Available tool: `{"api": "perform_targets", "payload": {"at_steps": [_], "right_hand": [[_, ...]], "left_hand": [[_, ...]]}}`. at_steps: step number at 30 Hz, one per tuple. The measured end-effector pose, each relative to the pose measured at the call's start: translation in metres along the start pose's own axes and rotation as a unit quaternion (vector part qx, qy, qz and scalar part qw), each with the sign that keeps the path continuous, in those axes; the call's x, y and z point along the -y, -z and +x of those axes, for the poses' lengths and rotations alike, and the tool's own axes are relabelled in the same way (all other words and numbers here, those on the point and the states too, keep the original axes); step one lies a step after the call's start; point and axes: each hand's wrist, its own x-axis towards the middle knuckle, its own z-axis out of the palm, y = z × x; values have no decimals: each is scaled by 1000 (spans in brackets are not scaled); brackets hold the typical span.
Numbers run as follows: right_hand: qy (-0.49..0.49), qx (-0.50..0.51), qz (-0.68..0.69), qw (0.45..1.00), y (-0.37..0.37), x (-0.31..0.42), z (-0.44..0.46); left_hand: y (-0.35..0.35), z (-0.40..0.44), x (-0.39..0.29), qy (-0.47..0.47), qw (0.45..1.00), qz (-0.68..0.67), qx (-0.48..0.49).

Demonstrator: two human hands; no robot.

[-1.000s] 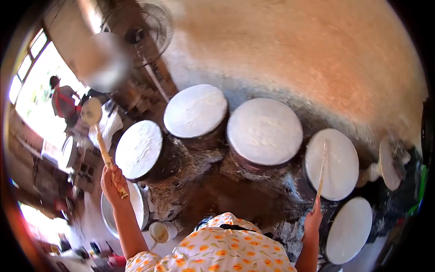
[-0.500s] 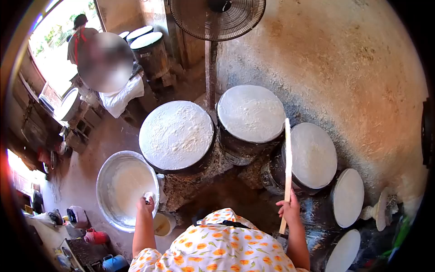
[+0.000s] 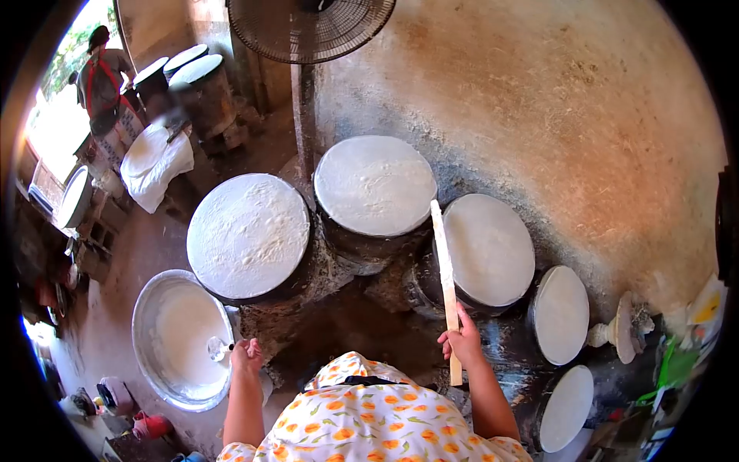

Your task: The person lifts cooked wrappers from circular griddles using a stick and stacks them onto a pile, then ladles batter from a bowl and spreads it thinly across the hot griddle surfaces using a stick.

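My left hand [image 3: 247, 357] is closed at the right rim of a wide metal basin [image 3: 141, 360] that holds white liquid. From that hand a small metal ladle [image 3: 218, 349] reaches over the liquid; its handle is mostly hidden by my fingers. My right hand [image 3: 464, 344] grips the lower part of a long flat wooden stick [image 3: 446, 269], its upper length coated in white. The stick points up and away from me, between two round white-topped drums. Left of it is a drum top [image 3: 376, 185] with a patchy white layer; to its right lies a smoother one [image 3: 489, 250].
Another drum top [image 3: 249, 235] with lumpy white coating stands behind the basin. Two smaller white tops [image 3: 561, 316] curve round on my right. A fan [image 3: 312, 27] stands against the wall. A person [image 3: 104, 85] is at the far left, near a cloth-covered surface [image 3: 158, 165].
The view has turned to the right, so the drums and basin appear further left. My left hand now sits at the basin's rim, with the ladle's bowl showing more clearly. The stick tilts leftward.
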Motion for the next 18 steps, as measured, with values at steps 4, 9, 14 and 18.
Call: {"api": "perform_targets", "payload": {"at_steps": [4, 9, 14, 18], "right_hand": [[-23, 19, 10, 1000, 26, -3, 7], [-16, 61, 25, 998, 55, -12, 20], [-35, 113, 34, 992, 77, -25, 29], [-57, 190, 36, 980, 83, -33, 16]], "left_hand": [[-2, -4, 34, 105, 988, 27, 111], [-48, -54, 97, 65, 993, 69, 64], [-86, -96, 129, 118, 982, 109, 100], [-133, -151, 149, 37, 949, 234, 210]]}}
